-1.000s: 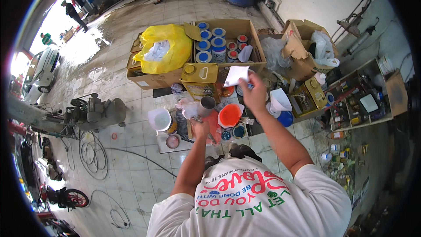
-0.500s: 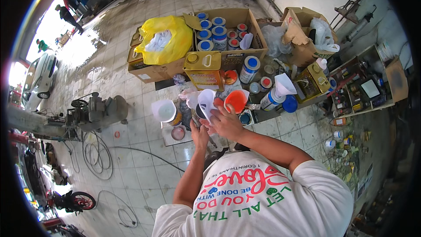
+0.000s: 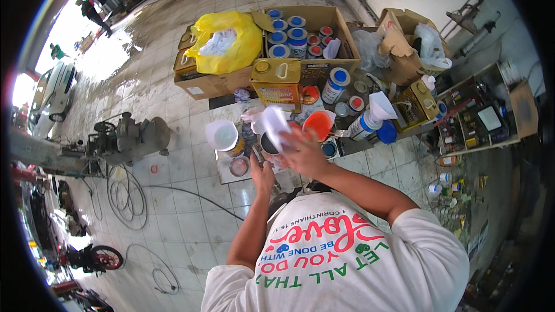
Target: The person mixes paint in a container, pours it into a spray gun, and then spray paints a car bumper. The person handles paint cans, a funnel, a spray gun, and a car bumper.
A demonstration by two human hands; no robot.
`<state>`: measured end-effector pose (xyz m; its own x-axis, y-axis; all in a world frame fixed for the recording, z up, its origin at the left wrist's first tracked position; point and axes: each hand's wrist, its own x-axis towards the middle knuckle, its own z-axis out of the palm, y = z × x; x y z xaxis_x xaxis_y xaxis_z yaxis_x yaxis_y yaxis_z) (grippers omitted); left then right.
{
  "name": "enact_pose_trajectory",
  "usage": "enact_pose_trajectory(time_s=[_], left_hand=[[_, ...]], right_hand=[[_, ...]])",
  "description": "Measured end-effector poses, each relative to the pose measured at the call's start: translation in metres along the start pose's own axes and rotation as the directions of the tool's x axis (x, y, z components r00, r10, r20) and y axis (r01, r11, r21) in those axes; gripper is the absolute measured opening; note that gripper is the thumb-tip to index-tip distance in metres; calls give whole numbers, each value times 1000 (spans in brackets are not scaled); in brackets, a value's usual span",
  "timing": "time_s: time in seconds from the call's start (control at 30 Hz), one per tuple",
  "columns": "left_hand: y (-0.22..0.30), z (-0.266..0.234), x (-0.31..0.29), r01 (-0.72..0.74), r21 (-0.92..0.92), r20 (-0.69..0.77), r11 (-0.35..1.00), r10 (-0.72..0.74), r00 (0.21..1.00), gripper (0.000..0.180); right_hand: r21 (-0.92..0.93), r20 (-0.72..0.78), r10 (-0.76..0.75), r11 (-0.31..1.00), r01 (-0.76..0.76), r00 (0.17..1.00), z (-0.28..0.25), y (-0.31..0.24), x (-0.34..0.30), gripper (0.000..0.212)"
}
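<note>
The left hand [image 3: 264, 174] is closed round a dark tool [image 3: 258, 153]; its kind is hard to make out. The right hand [image 3: 306, 153], fingers bent and blurred, pinches a white paper [image 3: 273, 120] over a dark cup [image 3: 269, 145] between the two hands. The paper covers part of this cup.

The red cup [image 3: 317, 123] stands just beyond the right hand's knuckles, partly hidden by the fingers, with a small dark tin [image 3: 329, 149] close by. Left of the left hand are a round pink lid [image 3: 239, 166] and a white cup [image 3: 225, 137]. Straight beyond the paper a gold can [image 3: 276, 85] blocks the way to the open box [image 3: 352, 58] of blue- and red-topped tins behind it.

To the right of that can stand an orange pot [image 3: 310, 94], a tall blue-topped tin [image 3: 335, 84] and a small red-topped tin [image 3: 356, 103]. Farther right, a white funnel [image 3: 382, 106] sits above a tin, near a blue lid [image 3: 387, 133], with a second gold can [image 3: 417, 103] past them. A yellow bag [image 3: 243, 52] bulges beside the open box. A compressor [image 3: 130, 138] and a coiled hose [image 3: 128, 201] are on the floor, well off to the left.
</note>
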<state>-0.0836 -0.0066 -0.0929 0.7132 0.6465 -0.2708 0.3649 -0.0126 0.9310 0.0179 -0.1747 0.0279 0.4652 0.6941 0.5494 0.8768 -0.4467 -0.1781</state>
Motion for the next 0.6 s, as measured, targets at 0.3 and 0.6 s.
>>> enact_pose_trajectory(time_s=[0.3, 0.6], left_hand=[[-69, 13, 38, -123, 64, 92, 990, 117, 989, 81], [-61, -16, 40, 254, -214, 182, 943, -217, 959, 82]], right_hand=[[-77, 342, 153, 988, -135, 927, 92, -9, -24, 25], [127, 97, 151, 978, -163, 984, 81, -13, -23, 20]])
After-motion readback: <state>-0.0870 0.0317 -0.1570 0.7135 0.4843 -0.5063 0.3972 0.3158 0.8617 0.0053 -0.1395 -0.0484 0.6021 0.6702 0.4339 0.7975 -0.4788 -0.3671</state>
